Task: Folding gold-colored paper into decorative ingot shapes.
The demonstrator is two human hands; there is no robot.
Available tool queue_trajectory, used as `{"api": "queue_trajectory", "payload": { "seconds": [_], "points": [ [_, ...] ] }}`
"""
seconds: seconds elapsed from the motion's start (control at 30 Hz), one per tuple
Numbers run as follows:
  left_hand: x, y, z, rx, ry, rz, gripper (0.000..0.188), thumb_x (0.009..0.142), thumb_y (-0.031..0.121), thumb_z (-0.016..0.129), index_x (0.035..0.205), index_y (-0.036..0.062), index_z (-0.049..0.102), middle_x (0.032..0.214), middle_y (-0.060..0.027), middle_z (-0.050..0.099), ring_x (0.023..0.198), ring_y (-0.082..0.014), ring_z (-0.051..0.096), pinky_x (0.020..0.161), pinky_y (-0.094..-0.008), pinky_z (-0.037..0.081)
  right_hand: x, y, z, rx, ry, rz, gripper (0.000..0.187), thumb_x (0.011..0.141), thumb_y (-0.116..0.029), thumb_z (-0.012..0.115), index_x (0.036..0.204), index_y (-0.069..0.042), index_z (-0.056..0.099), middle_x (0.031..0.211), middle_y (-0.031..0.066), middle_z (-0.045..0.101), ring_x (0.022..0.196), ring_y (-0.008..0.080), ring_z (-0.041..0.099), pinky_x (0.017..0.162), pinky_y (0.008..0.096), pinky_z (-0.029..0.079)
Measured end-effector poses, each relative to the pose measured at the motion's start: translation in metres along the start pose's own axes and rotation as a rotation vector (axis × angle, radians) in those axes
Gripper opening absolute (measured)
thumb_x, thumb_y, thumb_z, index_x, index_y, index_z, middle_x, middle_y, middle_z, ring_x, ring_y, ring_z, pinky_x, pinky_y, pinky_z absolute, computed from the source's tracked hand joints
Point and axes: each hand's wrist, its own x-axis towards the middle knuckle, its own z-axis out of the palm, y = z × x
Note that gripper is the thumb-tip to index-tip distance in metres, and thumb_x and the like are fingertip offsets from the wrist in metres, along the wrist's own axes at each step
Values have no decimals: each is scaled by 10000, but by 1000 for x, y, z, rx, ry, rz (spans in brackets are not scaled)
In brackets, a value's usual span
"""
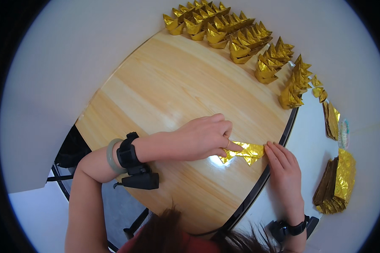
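Observation:
A strip of folded gold foil paper lies on the wooden table, with pointed corners along its near edge. My left hand comes in from the left over its left part. The index finger presses on the foil, the thumb is beside it, and the other fingers are curled. At the strip's right end, my right hand holds the tip between fingertips kept close together. The underside of the strip is hidden.
Rows of finished gold foil ingot shapes stand along the table's far right edge. Beyond the dark table rim, a white surface holds a fanned stack of gold foil sheets, a smaller stack and a clear beaded ring-like item.

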Motion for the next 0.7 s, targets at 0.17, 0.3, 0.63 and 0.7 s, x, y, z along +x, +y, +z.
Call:
{"api": "queue_trajectory", "payload": {
  "seconds": [0.17,0.3,0.63,0.7],
  "points": [
    [0,-3,-1,54,96,30,225,803,196,681,1014,252,737,937,-25,544,939,-242,505,783,-341,434,-4,-14,-6,336,-17,148,605,707,-22,726,1280,-76,539,982,89,607,966,283,569,836,368,489],
    [-1,0,4,127,206,36,148,777,186,692,896,243,759,982,-20,558,1053,-249,498,907,-425,382,-3,-29,-9,469,-43,216,610,682,5,723,1254,-75,528,902,66,591,887,271,553,787,365,486],
    [1,11,19,87,232,-65,317,762,324,724,987,136,602,1105,-88,497,1174,-320,418,1032,-596,284,-6,-49,-10,568,-107,107,633,658,15,717,1246,-76,501,956,69,588,896,285,557,794,372,482],
    [-1,12,21,87,239,-97,362,748,337,740,1004,134,585,1123,-95,484,1207,-328,392,1037,-636,250,-4,-48,-6,546,-98,72,601,658,10,726,1219,-78,526,959,70,589,892,279,561,781,366,486]
  ]
}}
